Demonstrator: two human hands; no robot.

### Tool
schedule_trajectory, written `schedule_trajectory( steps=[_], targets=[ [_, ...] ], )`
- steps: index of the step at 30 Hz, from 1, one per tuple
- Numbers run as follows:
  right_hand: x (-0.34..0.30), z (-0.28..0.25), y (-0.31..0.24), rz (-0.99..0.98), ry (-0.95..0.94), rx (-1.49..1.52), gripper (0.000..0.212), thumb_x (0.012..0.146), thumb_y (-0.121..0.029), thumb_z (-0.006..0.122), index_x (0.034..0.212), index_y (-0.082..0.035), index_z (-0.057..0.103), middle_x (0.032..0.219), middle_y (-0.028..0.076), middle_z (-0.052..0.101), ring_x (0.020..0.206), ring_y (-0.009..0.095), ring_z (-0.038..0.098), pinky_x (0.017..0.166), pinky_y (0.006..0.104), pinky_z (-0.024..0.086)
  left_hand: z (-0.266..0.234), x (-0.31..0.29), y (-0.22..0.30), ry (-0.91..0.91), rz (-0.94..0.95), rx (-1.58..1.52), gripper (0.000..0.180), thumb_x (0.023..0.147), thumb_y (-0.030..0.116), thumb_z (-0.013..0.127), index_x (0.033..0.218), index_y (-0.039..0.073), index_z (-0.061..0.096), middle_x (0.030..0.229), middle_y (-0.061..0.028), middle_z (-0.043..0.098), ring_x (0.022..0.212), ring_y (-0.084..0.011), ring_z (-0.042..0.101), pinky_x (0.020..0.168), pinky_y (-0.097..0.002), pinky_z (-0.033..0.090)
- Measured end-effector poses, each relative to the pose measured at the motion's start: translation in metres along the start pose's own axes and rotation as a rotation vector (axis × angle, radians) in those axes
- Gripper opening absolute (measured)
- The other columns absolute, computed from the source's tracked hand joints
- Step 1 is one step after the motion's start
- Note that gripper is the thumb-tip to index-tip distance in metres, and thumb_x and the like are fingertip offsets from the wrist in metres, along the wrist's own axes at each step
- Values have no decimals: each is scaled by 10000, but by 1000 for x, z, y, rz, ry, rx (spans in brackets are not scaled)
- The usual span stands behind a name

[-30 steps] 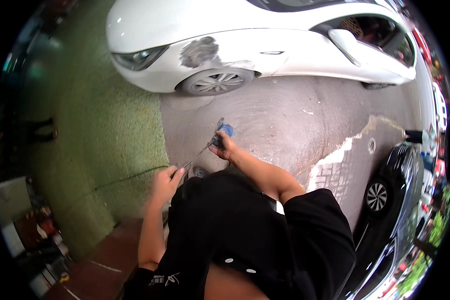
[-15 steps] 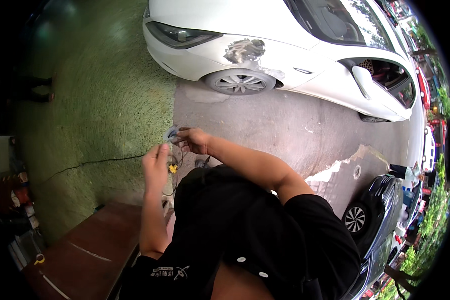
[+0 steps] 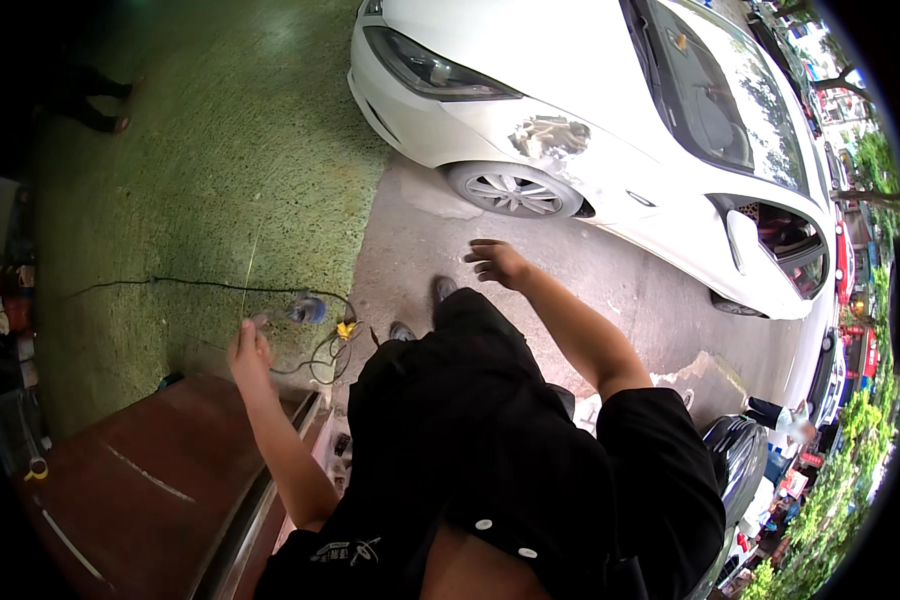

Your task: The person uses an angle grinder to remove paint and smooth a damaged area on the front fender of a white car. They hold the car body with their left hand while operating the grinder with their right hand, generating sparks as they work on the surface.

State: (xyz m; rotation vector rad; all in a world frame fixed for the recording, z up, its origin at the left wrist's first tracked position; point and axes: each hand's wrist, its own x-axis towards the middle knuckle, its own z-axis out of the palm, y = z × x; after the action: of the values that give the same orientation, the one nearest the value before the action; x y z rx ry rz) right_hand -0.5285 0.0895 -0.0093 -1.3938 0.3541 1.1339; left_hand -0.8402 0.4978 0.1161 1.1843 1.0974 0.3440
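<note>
My left hand (image 3: 249, 350) is out over the green floor with its fingers pinched together. Something thin and greyish shows at the fingertips, too blurred to name. Just right of them is a round blue-grey object (image 3: 308, 309) beside a dark cable; I cannot tell whether it touches the hand. My right hand (image 3: 498, 263) is in the air over the grey pavement, fingers spread and holding nothing. Beyond it stands a white car (image 3: 610, 160), its front wheel (image 3: 515, 190) nearest that hand. Above the wheel, the fender carries a rough grey-brown patch (image 3: 550, 137).
A black cable (image 3: 205, 285) crosses the floor to a tangle with a yellow connector (image 3: 346, 330) near my shoes. A reddish-brown panel (image 3: 120, 490) fills the lower left. Another person's legs (image 3: 100, 110) show at upper left. A dark car (image 3: 738, 460) stands at right.
My hands have moved apart from the blue-grey thing they were both at: the left went left and down, the right went right and opened. The view has shifted, with the white car further right.
</note>
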Motion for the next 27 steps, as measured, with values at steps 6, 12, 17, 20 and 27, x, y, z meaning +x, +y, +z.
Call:
schedule_trajectory(
  steps=[6,12,17,20,27],
  targets=[
    [43,-88,-18,57,317,-380,473,1036,-160,628,1483,-39,538,1241,159,719,912,245,713,752,421,634,-17,27,-21,163,-114,-31,319,1131,314,551,965,65,660,648,56,368,521,-69,316,487,-294,252],
    [98,-131,-97,-511,320,-2078,661,969,-137,541,1605,4,429,1656,178,447,1594,344,324,1310,551,260,-30,63,-31,240,-217,-31,266,1136,266,541,1003,73,666,625,63,345,504,-57,279,478,-288,231],
    [183,-111,-216,-468,262,-2532,683,1032,-172,457,1677,-5,311,1787,134,219,1667,295,159,1361,537,121,-35,62,9,427,-371,-71,271,1147,254,524,1116,43,692,624,82,331,503,-35,248,475,-259,207],
    [236,-108,-258,-491,185,-2790,681,1059,-242,445,1687,-19,304,1812,109,161,1678,263,123,1362,517,83,-30,74,29,561,-455,-116,277,1155,260,519,1120,38,681,627,84,301,506,-40,234,472,-254,196],
    [349,-78,-230,-648,-13,-2738,554,1047,-221,447,1562,-26,508,1693,147,410,1616,282,290,1349,501,103,-32,91,45,574,-456,-310,276,1158,261,525,1189,29,671,654,81,279,541,-41,217,488,-244,196]
  ],
)
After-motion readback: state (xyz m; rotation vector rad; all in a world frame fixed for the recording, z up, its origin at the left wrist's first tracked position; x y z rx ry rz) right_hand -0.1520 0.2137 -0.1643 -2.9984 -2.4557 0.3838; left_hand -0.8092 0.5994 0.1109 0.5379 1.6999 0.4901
